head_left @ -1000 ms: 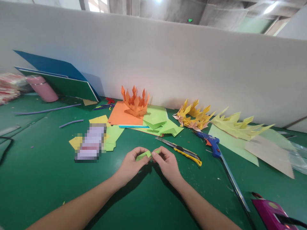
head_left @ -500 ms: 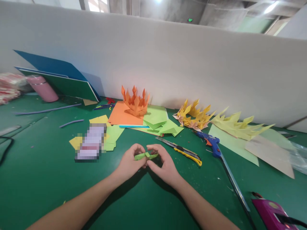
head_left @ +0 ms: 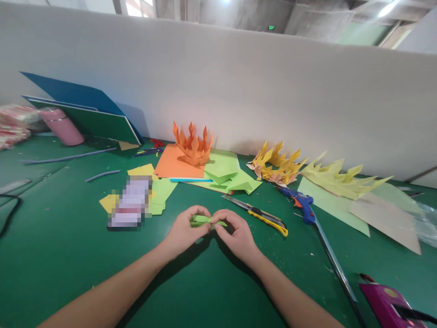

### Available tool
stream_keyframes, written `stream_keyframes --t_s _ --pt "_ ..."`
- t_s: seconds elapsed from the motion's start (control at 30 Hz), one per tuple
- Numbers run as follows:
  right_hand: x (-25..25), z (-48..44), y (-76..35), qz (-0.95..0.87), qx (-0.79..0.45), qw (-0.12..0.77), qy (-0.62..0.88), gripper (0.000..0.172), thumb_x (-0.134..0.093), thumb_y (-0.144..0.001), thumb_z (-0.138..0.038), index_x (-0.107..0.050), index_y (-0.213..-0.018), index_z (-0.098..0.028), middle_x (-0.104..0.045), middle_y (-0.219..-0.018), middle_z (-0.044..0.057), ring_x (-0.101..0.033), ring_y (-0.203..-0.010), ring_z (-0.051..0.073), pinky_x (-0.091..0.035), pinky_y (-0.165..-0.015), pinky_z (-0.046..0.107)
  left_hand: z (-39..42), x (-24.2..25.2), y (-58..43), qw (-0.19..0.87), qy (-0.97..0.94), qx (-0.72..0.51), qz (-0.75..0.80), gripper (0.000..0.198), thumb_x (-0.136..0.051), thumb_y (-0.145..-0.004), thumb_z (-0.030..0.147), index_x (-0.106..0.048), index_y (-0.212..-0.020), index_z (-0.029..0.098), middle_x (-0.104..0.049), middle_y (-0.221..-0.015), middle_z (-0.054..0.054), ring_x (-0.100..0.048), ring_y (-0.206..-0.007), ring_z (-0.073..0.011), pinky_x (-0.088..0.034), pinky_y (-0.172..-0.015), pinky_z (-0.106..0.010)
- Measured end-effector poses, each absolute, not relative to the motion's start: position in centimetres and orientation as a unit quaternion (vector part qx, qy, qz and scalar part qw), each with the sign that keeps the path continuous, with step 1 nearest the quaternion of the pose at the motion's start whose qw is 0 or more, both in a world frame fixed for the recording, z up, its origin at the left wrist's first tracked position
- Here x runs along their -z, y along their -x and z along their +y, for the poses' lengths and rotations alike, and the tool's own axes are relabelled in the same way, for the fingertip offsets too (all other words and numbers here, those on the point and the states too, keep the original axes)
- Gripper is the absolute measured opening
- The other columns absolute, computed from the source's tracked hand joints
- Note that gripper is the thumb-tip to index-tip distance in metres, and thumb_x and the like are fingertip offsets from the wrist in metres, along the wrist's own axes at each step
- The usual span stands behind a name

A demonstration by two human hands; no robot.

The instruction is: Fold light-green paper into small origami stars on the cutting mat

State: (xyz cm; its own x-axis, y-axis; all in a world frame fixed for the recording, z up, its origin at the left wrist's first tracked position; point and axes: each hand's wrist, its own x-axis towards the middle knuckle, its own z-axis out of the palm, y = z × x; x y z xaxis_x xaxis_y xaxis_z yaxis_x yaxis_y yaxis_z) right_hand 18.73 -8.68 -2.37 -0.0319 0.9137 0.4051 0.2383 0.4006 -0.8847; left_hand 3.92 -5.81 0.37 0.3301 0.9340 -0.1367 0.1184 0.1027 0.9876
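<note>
Both of my hands meet just above the green table point(head_left: 68, 255), pinching one small folded piece of light green paper point(head_left: 201, 220). My left hand point(head_left: 184, 233) has its fingers curled round the left end of the piece. My right hand point(head_left: 235, 234) pinches the right end, thumb against fingertips. The paper is mostly hidden between my fingers. A yellow utility knife point(head_left: 259, 214) lies just right of my right hand.
Behind my hands lie green folded pieces point(head_left: 227, 175), an orange paper crown point(head_left: 192, 145) on an orange sheet, and yellow folded shapes point(head_left: 278, 166). A blue glue gun point(head_left: 302, 202), a metal ruler point(head_left: 336, 266), a pink object point(head_left: 389, 305) and pale sheets are on the right. A pink cup point(head_left: 61, 125) and boards stand at the left.
My hands have drawn closer together and lowered slightly. The green piece has turned from a raised fold to a flatter strip squeezed between my fingertips.
</note>
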Motion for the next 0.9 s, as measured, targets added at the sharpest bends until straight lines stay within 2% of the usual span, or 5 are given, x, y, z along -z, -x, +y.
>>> stream_keyframes --t_s 0.23,0.43,0.53,0.63,0.9 --pt "1.87 -8.86 -19.04 -0.613 -0.385 0.535 0.435 0.006 -0.055 -0.074 -0.022 -0.059 -0.07 -0.021 -0.06 -0.077 0.003 -0.058 -0.073 0.017 -0.047 -0.067 0.029 -5.75 -0.64 -3.9 0.625 -0.542 -0.315 0.464 0.023 -0.069 -0.059 0.025 -0.056 -0.077 0.017 -0.064 -0.058 0.002 -0.058 -0.054 -0.0119 -0.043 -0.053 -0.021" --pt "2.16 -8.4 -19.07 -0.539 -0.454 0.532 0.47 0.018 -0.065 -0.068 -0.032 -0.051 -0.074 -0.021 -0.055 -0.066 -0.002 -0.053 -0.062 0.013 -0.044 -0.058 0.024 -5.53 -0.53 -3.66 0.561 -0.614 -0.296 0.47 0.019 -0.066 -0.06 0.023 -0.061 -0.077 0.016 -0.06 -0.053 0.003 -0.055 -0.049 -0.0121 -0.04 -0.047 -0.022" --pt "2.22 -8.23 -19.07 -0.511 -0.489 0.528 0.471 0.026 -0.068 -0.064 -0.035 -0.049 -0.077 -0.022 -0.053 -0.067 -0.004 -0.052 -0.062 0.012 -0.044 -0.058 0.023 -5.4 -0.44 -3.52 0.522 -0.636 -0.313 0.475 0.032 -0.066 -0.06 0.022 -0.06 -0.091 0.018 -0.061 -0.061 0.003 -0.056 -0.052 -0.0123 -0.042 -0.05 -0.023" --pt "2.08 -8.21 -19.08 -0.503 -0.501 0.519 0.476 0.027 -0.069 -0.063 -0.035 -0.049 -0.075 -0.021 -0.051 -0.066 -0.005 -0.049 -0.059 0.01 -0.041 -0.056 0.022 -5.23 -0.38 -3.5 0.543 -0.607 -0.334 0.475 0.05 -0.068 -0.057 0.023 -0.053 -0.105 0.018 -0.059 -0.062 0.005 -0.056 -0.053 -0.0124 -0.043 -0.053 -0.024" --pt "1.64 -8.04 -19.15 -0.471 -0.528 0.52 0.479 0.031 -0.072 -0.059 -0.037 -0.049 -0.072 -0.02 -0.049 -0.063 -0.006 -0.044 -0.054 0.008 -0.036 -0.053 0.021 -5.41 0.16 -4.03 0.59 -0.538 -0.385 0.462 0.056 -0.071 -0.057 0.026 -0.044 -0.105 0.018 -0.057 -0.058 0.007 -0.053 -0.052 -0.0104 -0.04 -0.051 -0.021"
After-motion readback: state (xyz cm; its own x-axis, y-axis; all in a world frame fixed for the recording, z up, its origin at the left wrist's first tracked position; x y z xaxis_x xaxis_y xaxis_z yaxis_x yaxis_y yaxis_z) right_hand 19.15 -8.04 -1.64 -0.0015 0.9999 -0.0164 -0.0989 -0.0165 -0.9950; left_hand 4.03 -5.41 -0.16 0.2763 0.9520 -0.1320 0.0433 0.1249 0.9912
